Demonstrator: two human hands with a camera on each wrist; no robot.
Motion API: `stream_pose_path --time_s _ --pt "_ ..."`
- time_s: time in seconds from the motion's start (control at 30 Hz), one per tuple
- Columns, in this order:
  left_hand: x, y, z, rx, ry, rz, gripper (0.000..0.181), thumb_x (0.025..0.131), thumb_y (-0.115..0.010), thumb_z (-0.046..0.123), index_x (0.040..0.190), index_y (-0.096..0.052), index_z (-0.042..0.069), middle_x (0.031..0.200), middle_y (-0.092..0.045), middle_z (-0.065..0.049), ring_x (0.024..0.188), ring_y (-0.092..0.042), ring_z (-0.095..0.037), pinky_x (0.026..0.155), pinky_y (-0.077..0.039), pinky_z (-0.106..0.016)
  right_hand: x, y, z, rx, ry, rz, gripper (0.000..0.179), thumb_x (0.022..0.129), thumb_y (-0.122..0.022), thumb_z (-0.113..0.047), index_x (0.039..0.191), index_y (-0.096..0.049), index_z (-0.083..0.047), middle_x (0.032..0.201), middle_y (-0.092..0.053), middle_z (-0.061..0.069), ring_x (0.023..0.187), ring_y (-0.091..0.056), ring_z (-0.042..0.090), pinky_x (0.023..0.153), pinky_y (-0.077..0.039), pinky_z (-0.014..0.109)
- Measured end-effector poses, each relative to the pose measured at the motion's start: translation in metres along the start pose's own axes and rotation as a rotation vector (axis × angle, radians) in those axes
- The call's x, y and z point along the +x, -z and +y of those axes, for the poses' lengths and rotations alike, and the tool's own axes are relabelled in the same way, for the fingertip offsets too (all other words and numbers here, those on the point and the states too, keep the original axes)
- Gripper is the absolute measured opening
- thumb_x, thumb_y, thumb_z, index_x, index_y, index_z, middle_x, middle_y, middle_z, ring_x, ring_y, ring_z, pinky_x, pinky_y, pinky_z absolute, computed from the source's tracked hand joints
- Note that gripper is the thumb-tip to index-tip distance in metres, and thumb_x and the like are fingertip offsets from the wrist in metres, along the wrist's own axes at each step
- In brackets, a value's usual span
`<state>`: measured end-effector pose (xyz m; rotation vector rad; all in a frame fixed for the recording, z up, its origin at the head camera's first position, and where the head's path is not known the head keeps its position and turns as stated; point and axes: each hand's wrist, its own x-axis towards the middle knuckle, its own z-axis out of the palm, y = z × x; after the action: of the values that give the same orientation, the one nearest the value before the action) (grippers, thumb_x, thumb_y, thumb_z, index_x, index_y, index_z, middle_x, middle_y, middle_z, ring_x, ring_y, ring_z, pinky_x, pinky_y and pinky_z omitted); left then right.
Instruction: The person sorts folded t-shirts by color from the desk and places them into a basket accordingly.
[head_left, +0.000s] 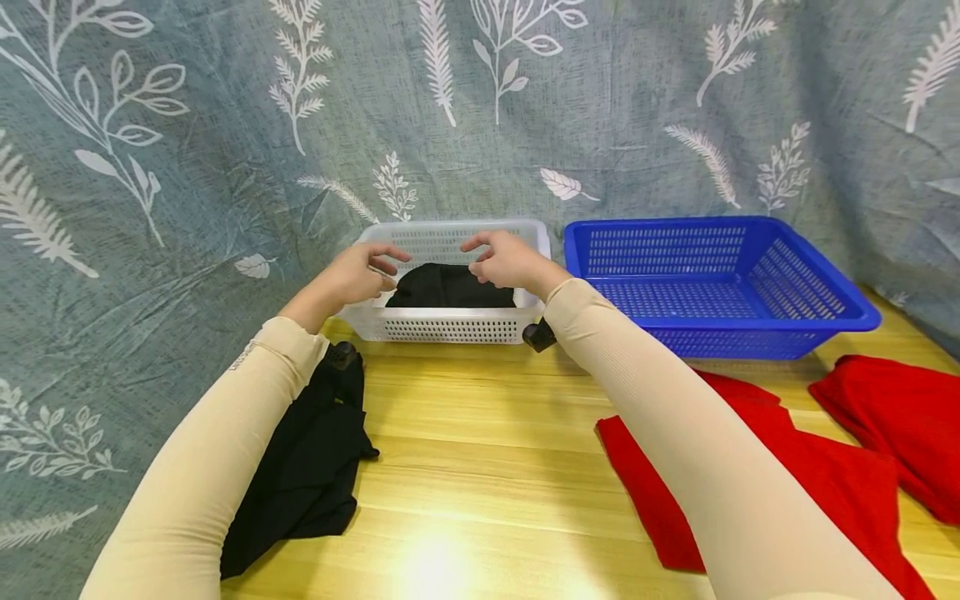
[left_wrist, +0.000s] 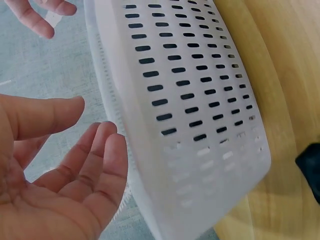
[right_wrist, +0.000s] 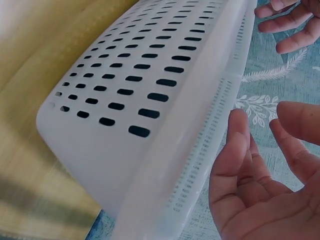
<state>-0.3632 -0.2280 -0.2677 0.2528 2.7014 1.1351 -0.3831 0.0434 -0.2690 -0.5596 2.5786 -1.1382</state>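
Observation:
My left hand (head_left: 352,279) hovers over the left end of a white plastic basket (head_left: 450,333), its fingers loosely bent with nothing between them. Over the basket's right end is my right hand (head_left: 512,265), fingers relaxed and likewise holding nothing. Between and below the hands, a black cloth (head_left: 450,287) lies inside the basket. The left wrist view has the left hand (left_wrist: 65,185) palm up beside the basket's rim, thumb apart from the fingers. In the right wrist view the right hand (right_wrist: 260,185) is similarly spread near the rim.
A blue plastic basket (head_left: 720,343) stands to the right of the white one. More black cloth (head_left: 315,475) lies on the wooden table (head_left: 465,433) under my left forearm. Red cloths (head_left: 840,487) lie at the right, partly hidden by my right sleeve. A patterned curtain (head_left: 480,150) hangs behind.

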Motion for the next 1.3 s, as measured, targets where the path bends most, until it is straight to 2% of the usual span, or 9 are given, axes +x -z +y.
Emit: stream_pose_path --time_s 0.3,0.4,0.53,0.63,0.77,0.87,1.0,1.17,1.3 --pt "-0.028 0.017 -0.006 0.075 -0.019 0.035 0.049 0.108 -0.059 0.005 0.156 -0.055 0.015 0.145 -0.056 -0.025 0.129 -0.059 -0.043 0.103 -0.055 -0.054 -0.007 -0.005 -0.008 -0.022 0.075 -0.020 0.045 0.111 -0.058 -0.017 0.156 -0.053 -0.017 0.146 -0.065 0.016 0.128 -0.066 0.036 0.108 -0.054 0.048" --pt "-0.039 0.025 -0.011 0.100 -0.004 0.050 0.049 0.108 -0.060 0.007 0.156 -0.055 0.015 0.143 -0.057 -0.025 0.128 -0.058 -0.042 0.100 -0.052 -0.053 -0.009 -0.009 -0.012 -0.031 0.111 -0.032 0.045 0.111 -0.059 -0.018 0.155 -0.054 -0.017 0.142 -0.068 0.016 0.124 -0.068 0.034 0.108 -0.054 0.049" --pt "-0.055 0.033 -0.018 0.121 0.028 0.057 0.049 0.109 -0.061 0.011 0.157 -0.053 0.015 0.142 -0.056 -0.024 0.130 -0.055 -0.042 0.102 -0.049 -0.055 -0.008 -0.016 -0.013 -0.033 0.152 -0.042 0.044 0.110 -0.060 -0.016 0.154 -0.055 -0.015 0.133 -0.073 0.016 0.119 -0.069 0.033 0.108 -0.054 0.047" --pt "-0.068 0.039 -0.025 0.127 0.044 0.047 0.051 0.110 -0.061 0.014 0.159 -0.050 0.014 0.141 -0.055 -0.024 0.129 -0.054 -0.042 0.105 -0.049 -0.057 -0.009 -0.022 -0.016 -0.041 0.185 -0.061 0.044 0.110 -0.060 -0.015 0.154 -0.055 -0.014 0.126 -0.074 0.015 0.114 -0.070 0.032 0.101 -0.054 0.044" --pt "-0.086 0.043 -0.037 0.179 0.037 0.049 0.052 0.109 -0.062 0.015 0.159 -0.049 0.011 0.137 -0.059 -0.026 0.125 -0.057 -0.042 0.097 -0.050 -0.052 -0.014 -0.033 -0.025 -0.049 0.233 -0.101 0.045 0.110 -0.060 -0.016 0.155 -0.056 -0.015 0.127 -0.073 0.014 0.109 -0.069 0.030 0.092 -0.052 0.039" --pt "-0.098 0.045 -0.048 0.221 0.029 0.056 0.053 0.108 -0.064 0.015 0.159 -0.049 0.008 0.134 -0.062 -0.026 0.120 -0.060 -0.041 0.087 -0.050 -0.044 -0.018 -0.042 -0.035 -0.052 0.271 -0.134 0.046 0.110 -0.060 -0.016 0.155 -0.055 -0.016 0.133 -0.071 0.014 0.112 -0.069 0.028 0.094 -0.053 0.038" --pt "-0.116 0.047 -0.063 0.241 0.029 0.063 0.054 0.107 -0.065 0.016 0.158 -0.049 0.007 0.132 -0.062 -0.025 0.112 -0.064 -0.036 0.080 -0.050 -0.038 -0.022 -0.055 -0.045 -0.095 0.325 -0.165 0.045 0.110 -0.061 -0.018 0.155 -0.056 -0.018 0.138 -0.069 0.013 0.119 -0.070 0.027 0.100 -0.056 0.041" --pt "-0.140 0.037 -0.076 0.365 0.015 0.085 0.053 0.105 -0.070 0.017 0.153 -0.054 0.004 0.121 -0.069 -0.022 0.096 -0.069 -0.031 0.074 -0.053 -0.040 -0.022 -0.075 -0.052 -0.113 0.359 -0.198 0.043 0.110 -0.061 -0.017 0.153 -0.058 -0.018 0.140 -0.069 0.013 0.116 -0.072 0.026 0.094 -0.057 0.036" --pt "-0.163 0.030 -0.083 0.433 0.005 0.106 0.053 0.103 -0.074 0.020 0.149 -0.057 0.002 0.113 -0.073 -0.018 0.098 -0.073 -0.035 0.073 -0.055 -0.042 -0.023 -0.092 -0.059 -0.132 0.384 -0.238 0.044 0.110 -0.060 -0.018 0.154 -0.056 -0.019 0.145 -0.066 0.013 0.124 -0.068 0.027 0.100 -0.055 0.036"
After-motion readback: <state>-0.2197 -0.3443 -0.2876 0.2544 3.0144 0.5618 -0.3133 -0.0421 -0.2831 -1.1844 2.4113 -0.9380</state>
